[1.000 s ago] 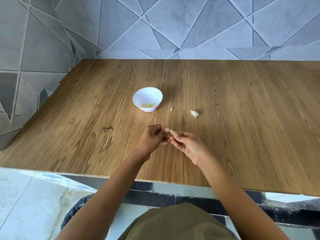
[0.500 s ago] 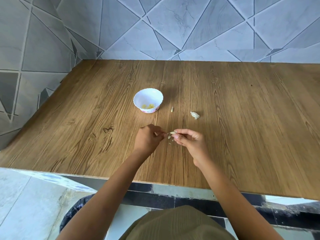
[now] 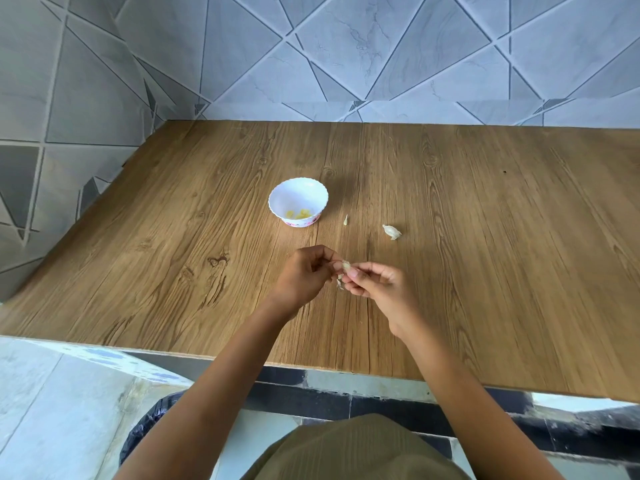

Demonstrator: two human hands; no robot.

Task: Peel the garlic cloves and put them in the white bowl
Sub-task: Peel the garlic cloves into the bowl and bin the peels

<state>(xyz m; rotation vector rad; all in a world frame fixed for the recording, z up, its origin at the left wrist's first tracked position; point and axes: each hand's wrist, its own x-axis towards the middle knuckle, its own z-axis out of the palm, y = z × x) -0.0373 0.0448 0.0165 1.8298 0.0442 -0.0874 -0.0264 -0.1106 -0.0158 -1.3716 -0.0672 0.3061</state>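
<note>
A small garlic clove point(image 3: 345, 265) sits between my two hands above the table. My right hand point(image 3: 375, 284) pinches it between thumb and fingers. My left hand point(image 3: 306, 275) has its fingertips curled onto the clove's skin. Loose bits of papery skin point(image 3: 339, 282) hang just below the clove. The white bowl point(image 3: 298, 201) stands beyond my hands, slightly left, with a few yellowish peeled cloves point(image 3: 298, 213) inside. An unpeeled clove point(image 3: 391, 231) lies on the wood to the right of the bowl.
A thin sliver of skin point(image 3: 345, 220) lies between the bowl and the unpeeled clove. The wooden table point(image 3: 485, 237) meets tiled walls at the back and left. A dark bin bag point(image 3: 145, 424) shows below the table's front edge.
My hands drew slightly apart half a second ago and have closed together again on the clove. Bits of skin have come loose and hang beneath it.
</note>
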